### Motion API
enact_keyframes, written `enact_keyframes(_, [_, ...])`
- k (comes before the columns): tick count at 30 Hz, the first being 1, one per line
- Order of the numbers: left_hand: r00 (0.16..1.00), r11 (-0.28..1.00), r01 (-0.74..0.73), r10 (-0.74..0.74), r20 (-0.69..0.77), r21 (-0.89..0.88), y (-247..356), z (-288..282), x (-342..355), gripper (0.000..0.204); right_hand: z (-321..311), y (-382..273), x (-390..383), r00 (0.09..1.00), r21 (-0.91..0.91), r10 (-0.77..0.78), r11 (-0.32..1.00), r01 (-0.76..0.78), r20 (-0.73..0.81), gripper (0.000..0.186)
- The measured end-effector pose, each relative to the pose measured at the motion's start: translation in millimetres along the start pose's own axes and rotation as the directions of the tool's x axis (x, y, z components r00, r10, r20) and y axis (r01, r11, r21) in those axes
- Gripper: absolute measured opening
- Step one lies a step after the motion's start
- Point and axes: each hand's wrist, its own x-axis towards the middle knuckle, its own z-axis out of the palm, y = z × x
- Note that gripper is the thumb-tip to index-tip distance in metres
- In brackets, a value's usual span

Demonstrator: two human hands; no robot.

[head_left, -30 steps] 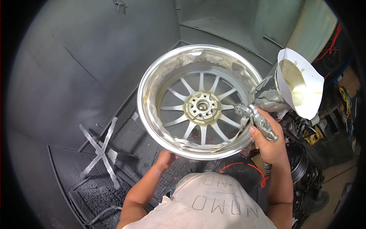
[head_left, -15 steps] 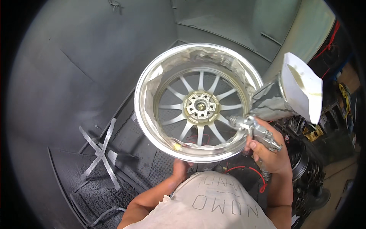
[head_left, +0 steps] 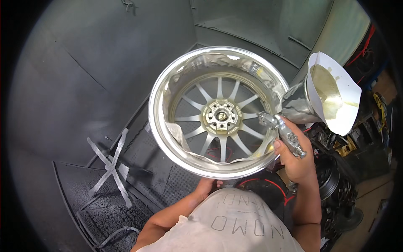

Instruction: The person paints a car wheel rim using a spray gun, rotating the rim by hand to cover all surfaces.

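A silver multi-spoke car wheel (head_left: 213,110) is held up in front of me, its hollow back side facing me. Crumpled, shiny sheeting (head_left: 178,134) lines the inside of its barrel. My right hand (head_left: 299,153) is wrapped round a metal spray gun (head_left: 286,131), whose nozzle points left over the wheel's right inner edge. On the gun sits a metal cup (head_left: 299,105) topped by a white paper collar (head_left: 350,94) with pale gold liquid stains. Below the wheel's near rim is my left hand (head_left: 206,187), fingers curled; the wheel hides what they grip.
Grey booth walls (head_left: 84,63) rise left and behind. An X-shaped stand (head_left: 110,168) coated in silver stands at lower left. A red hose (head_left: 275,185) hangs below the wheel. Dark wheels (head_left: 329,178) are stacked at right beside clutter.
The wheel has turned a little, shifting its spokes and lining. My right hand has raised the gun slightly, and the cup shows more of its inside. My left hand has shifted slightly right.
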Motion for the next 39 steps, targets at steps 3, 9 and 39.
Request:
enact_keyframes(3, [0.999, 1.0, 0.005, -0.004, -0.037, 0.009, 0.2, 0.7, 2.3, 0.031, -17.2, -0.5, -3.5, 0.998, -0.083, 0.026, 0.996, -0.03, -0.053, 0.049])
enact_keyframes(9, [0.997, 0.998, -0.02, 0.015, 0.08, 0.061, 10.5, -29.4, 8.0, 0.021, -53.0, -9.4, 1.1, 0.996, 0.079, 0.085, 0.993, -0.085, 0.01, 0.056])
enact_keyframes(39, [0.898, 0.926, -0.353, 0.375, -0.229, 0.132, 26.2, 35.1, 18.2, 0.019, -99.0, 7.1, 0.5, 0.975, 0.059, 0.17, 0.982, -0.18, 0.145, 0.053])
